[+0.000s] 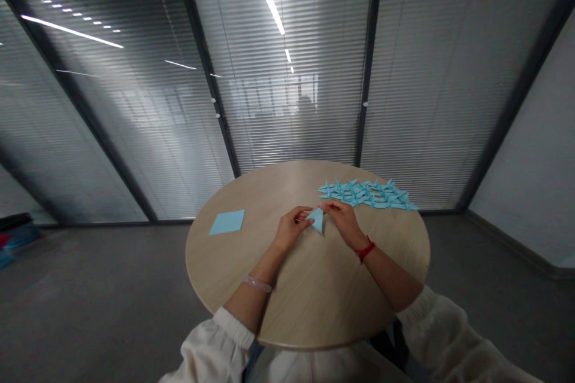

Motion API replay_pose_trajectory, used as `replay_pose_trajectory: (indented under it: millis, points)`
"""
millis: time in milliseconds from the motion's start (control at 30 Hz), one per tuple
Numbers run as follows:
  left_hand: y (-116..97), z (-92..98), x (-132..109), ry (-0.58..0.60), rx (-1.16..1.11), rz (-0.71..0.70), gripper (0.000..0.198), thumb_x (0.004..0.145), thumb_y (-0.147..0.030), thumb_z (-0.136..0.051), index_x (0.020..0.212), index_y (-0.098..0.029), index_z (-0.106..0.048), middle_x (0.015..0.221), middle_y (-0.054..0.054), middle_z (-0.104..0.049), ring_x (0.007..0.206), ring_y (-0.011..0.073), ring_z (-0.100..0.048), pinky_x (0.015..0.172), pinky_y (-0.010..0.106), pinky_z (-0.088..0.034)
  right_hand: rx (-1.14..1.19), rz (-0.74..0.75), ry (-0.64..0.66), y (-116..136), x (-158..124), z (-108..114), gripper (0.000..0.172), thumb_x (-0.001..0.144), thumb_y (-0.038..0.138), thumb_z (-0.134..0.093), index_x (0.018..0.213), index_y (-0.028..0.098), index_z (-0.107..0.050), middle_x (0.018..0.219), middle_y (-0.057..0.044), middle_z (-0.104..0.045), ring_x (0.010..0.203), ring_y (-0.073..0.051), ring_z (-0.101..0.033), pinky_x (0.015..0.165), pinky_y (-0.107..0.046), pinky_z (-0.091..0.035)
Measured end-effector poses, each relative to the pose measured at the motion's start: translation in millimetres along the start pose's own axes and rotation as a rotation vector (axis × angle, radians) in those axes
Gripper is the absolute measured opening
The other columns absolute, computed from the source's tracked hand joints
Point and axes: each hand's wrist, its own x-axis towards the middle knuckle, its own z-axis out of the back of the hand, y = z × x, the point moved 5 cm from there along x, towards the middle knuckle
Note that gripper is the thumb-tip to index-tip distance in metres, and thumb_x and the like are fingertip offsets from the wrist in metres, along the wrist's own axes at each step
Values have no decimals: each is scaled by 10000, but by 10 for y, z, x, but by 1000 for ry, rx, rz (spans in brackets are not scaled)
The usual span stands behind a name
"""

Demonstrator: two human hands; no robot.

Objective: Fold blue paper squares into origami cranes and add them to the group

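A small folded piece of light-blue paper [317,221] is held between my two hands over the middle of the round table. My left hand [291,226] pinches its left side with thumb and fingers. At its upper right, the fingertips of my right hand [344,219] grip the top corner. The paper has a pointed, triangular outline, with one point toward me. Just beyond my right hand lie several folded light-blue paper figures [368,193] in close rows. To the left rests a flat light-blue sheet [227,222], apart from my left hand.
The round wooden table [309,317] stands before me, its far edge near a glass wall with blinds [296,131]. Dark and blue items [20,233] are on the floor at the far left. A pale wall [534,179] rises at the right.
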Motion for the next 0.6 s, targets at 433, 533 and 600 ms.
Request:
replay_pose_trajectory:
  millis: [433, 533, 600]
  points:
    - [24, 67, 25, -100, -72, 79, 270, 607, -301, -762, 791, -146, -640, 612, -4, -634, 557, 103, -552, 567, 214, -396, 12, 26, -58, -48, 9, 20, 252, 765, 436, -644, 794, 198, -722, 803, -35, -709, 765, -187, -624, 754, -311, -463]
    - [23, 62, 24, -89, -44, 65, 314, 621, -327, -752, 864, -144, -675, 626, -2, -630, 573, 107, -553, 577, 217, -413, -11, 31, -54, -39, 4, 23, 258, 764, 443, -643, 788, 199, -722, 800, -34, -708, 764, -186, -622, 753, -310, -460]
    - [20, 43, 21, -54, -52, 65, 377, 650, -369, -729, 950, -145, -688, 694, 21, -656, 626, 125, -577, 599, 229, -442, -21, 29, -43, -27, 3, 22, 266, 764, 450, -637, 783, 199, -720, 796, -33, -709, 763, -186, -623, 748, -310, -461]
